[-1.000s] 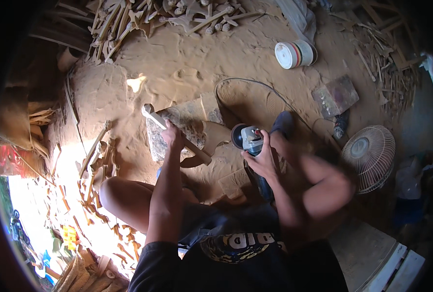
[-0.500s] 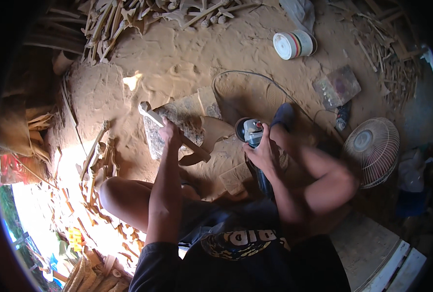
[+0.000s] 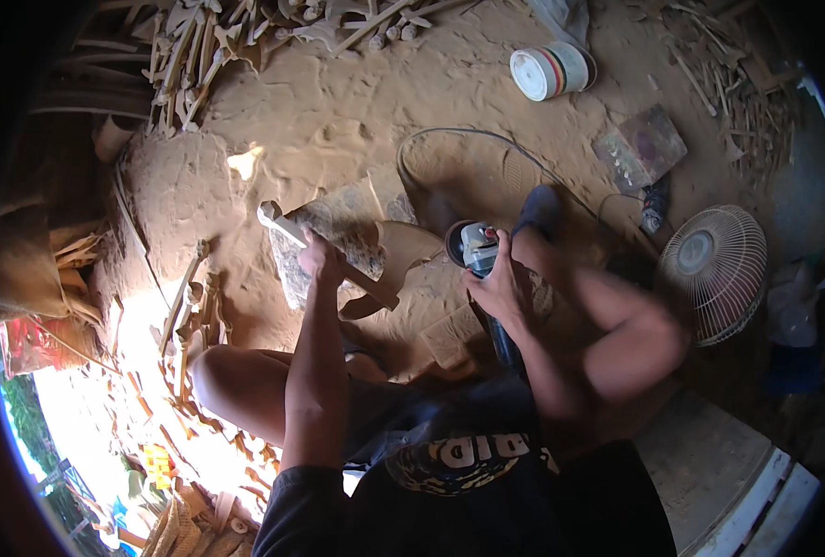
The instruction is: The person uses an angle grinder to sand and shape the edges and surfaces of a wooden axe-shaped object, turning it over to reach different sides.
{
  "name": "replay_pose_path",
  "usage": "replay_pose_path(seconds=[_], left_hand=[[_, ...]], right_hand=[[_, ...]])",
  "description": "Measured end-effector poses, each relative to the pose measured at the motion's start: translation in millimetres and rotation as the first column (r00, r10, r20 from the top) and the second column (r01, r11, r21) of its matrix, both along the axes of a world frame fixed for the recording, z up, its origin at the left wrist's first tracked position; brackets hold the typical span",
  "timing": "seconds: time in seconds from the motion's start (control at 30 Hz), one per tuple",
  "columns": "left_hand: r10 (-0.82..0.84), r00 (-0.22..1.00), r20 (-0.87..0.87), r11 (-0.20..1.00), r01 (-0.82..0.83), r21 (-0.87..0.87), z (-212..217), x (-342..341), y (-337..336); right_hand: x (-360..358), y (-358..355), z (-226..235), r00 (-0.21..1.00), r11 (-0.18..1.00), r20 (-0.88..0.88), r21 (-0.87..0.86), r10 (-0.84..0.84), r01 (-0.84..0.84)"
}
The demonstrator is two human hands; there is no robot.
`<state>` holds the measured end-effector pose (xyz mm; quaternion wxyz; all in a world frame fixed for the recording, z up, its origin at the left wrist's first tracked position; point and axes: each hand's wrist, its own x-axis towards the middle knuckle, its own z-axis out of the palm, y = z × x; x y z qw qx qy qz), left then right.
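Observation:
My left hand (image 3: 321,259) is closed round the middle of a carved wooden piece (image 3: 283,225), a long stick with a knobbed far end, which slants across a pale stone-like block (image 3: 294,275). In my right hand (image 3: 502,290) is an angle grinder (image 3: 478,251), gripped near its head. Its dark round disc (image 3: 455,243) faces left, apart from the wooden piece, and its body runs back toward my lap. A curved brown piece (image 3: 403,255) lies between the two hands, beside the block.
Sandy ground surrounds me, with carved wood heaped at the far left (image 3: 194,56) and beside my left knee. A white striped bucket (image 3: 550,71) lies far right. Nearer are a square box (image 3: 640,148), a fan (image 3: 712,269) and a looping cable (image 3: 487,139).
The view has shifted slightly. Both hands keep their holds on the wooden piece and the grinder, with hardly any movement between them.

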<state>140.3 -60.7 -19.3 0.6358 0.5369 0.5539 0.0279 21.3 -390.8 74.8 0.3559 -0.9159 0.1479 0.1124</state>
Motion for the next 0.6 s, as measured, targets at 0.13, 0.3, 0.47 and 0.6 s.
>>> replay_pose_path(seconds=[0.13,0.3,0.47,0.6], left_hand=[[0.035,0.998,-0.056,0.999,-0.034,0.021,5,5,-4],[0.023,1.000,-0.018,0.999,-0.022,0.033,11,2,-6],[0.044,0.999,-0.009,0.999,-0.044,-0.003,21,2,-11],[0.022,1.000,-0.007,1.000,-0.022,-0.006,25,0,-9]], right_hand=[[-8,-2,0,0.991,0.994,0.132,0.104,0.001,-0.015],[-23,16,2,0.956,0.928,0.276,0.319,0.101,-0.190],[-31,33,-2,0.956,0.850,0.246,0.457,0.162,-0.262],[-33,42,-1,0.963,0.858,0.155,0.440,0.219,-0.266]])
